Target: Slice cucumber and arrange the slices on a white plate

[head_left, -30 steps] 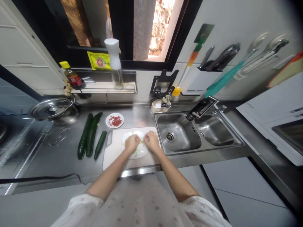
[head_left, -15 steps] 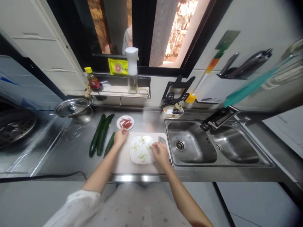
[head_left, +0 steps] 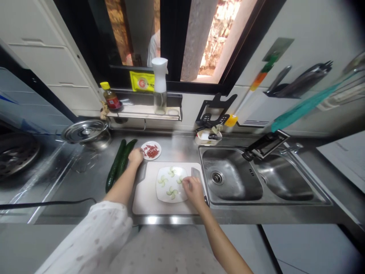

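Observation:
My left hand [head_left: 136,157] is at the left rim of a small white plate [head_left: 145,156] that holds small red pieces [head_left: 152,150]. Its fingers are curled together, and anything between them is hidden. Over the right edge of a white squarish plate [head_left: 161,195], my right hand [head_left: 194,189] has thumb and fingers pinched beside a pale green slice arrangement [head_left: 180,179]; I cannot make out what the pinch holds. Several such pinwheels of cucumber-like slices [head_left: 172,193] lie on this plate. It rests on a white cutting board [head_left: 145,199]. A knife blade [head_left: 195,172] shows behind my right hand.
Whole cucumbers [head_left: 115,169] lie left of the board, partly behind my left forearm. A lidded steel pot [head_left: 87,131] stands farther left. To the right is a double sink [head_left: 230,171]. A shelf [head_left: 142,111] at the back bears bottles.
My left hand has moved left and slightly up, from the board's upper left corner to the small plate's left rim. My right hand stays pinched at the squarish plate. The view has shifted slightly.

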### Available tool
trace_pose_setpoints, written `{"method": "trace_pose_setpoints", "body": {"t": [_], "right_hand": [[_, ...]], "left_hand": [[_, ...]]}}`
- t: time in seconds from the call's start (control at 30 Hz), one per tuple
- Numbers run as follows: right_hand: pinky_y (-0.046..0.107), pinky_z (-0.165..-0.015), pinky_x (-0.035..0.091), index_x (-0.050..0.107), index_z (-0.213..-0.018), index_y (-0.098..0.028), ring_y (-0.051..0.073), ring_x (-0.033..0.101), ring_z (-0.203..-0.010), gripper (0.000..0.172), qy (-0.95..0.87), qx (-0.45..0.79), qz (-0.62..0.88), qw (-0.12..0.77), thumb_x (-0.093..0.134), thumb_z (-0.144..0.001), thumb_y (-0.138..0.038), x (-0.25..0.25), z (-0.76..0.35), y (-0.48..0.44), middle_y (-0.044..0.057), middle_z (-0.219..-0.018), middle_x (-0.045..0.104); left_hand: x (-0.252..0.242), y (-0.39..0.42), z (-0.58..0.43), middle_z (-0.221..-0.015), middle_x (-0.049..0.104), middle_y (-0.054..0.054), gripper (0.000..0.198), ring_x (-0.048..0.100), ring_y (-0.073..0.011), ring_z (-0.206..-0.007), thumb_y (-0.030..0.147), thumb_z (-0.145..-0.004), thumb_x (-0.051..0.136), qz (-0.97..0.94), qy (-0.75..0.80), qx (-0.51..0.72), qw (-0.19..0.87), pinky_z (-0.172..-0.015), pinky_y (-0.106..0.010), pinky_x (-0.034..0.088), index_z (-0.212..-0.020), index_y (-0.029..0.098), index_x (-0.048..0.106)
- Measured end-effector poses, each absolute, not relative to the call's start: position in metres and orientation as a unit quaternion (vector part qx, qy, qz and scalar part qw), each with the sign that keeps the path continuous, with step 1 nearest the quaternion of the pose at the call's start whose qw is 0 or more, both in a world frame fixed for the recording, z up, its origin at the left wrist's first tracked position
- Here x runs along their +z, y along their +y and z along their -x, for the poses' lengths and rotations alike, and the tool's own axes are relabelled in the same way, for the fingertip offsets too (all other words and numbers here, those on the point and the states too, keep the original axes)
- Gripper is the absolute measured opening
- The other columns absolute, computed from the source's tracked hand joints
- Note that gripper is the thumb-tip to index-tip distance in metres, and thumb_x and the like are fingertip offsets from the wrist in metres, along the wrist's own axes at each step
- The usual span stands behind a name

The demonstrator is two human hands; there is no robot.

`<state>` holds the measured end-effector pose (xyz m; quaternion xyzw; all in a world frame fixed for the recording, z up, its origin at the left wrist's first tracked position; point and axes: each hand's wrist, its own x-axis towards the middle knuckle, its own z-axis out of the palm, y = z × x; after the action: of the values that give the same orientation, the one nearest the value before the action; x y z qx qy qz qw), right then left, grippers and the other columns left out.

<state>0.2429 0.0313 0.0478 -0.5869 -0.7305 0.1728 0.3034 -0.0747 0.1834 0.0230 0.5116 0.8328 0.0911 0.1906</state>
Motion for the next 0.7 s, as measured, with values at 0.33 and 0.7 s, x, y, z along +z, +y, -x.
{"method": "trace_pose_setpoints", "body": {"t": [0.33,0.7], "right_hand": [[0.030,-0.079,0.041,0.064,-0.083,-0.021,0.020,0.057,-0.083,0.019,-0.726,0.192,0.585,0.308,0.047,-0.091,-0.024,0.047,-0.247,0.019,0.005,-0.081,0.066],[0.032,-0.081,0.041,0.064,-0.082,-0.021,0.021,0.057,-0.085,0.021,-0.718,0.222,0.581,0.313,0.046,-0.091,-0.025,0.046,-0.247,0.017,0.006,-0.083,0.067]], "left_hand": [[0.012,0.199,0.075,-0.112,0.065,-0.017,0.031,0.065,-0.0287,-0.098,0.035,-0.080,0.062,-0.558,0.813,0.022,0.165,-0.079,-0.032,0.051,-0.104,0.017,0.070],[0.004,0.190,0.080,-0.103,0.072,-0.012,0.026,0.066,-0.0260,-0.096,0.033,-0.081,0.062,-0.447,0.849,0.171,0.223,-0.077,-0.030,0.048,-0.101,0.021,0.072]]}}
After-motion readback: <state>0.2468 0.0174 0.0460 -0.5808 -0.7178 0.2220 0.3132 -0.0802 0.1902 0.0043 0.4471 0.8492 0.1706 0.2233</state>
